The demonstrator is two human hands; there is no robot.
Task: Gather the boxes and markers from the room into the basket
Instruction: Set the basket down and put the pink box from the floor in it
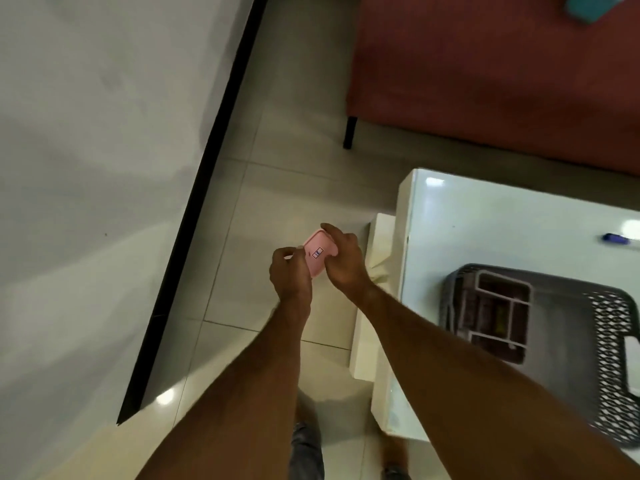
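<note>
Gripping pink box [319, 252]: left hand [290, 273], right hand [344, 259]; compartmented box [498, 317] inside grey basket [609, 344].

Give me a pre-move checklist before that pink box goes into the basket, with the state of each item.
1. Pink box held: ok, both the left hand and the right hand are on it, over the floor.
2. Box lid shut: cannot tell, the hands cover its edges.
3. Basket within view on the white table: ok, it lies to the person's right.
4. Room in the basket: cannot tell, a compartmented tray already fills the end that shows.
5. Path from the hands to the basket: ok, only the table edge lies between.
6. Marker left to collect: not ok, it lies on the table beyond the basket.
</note>
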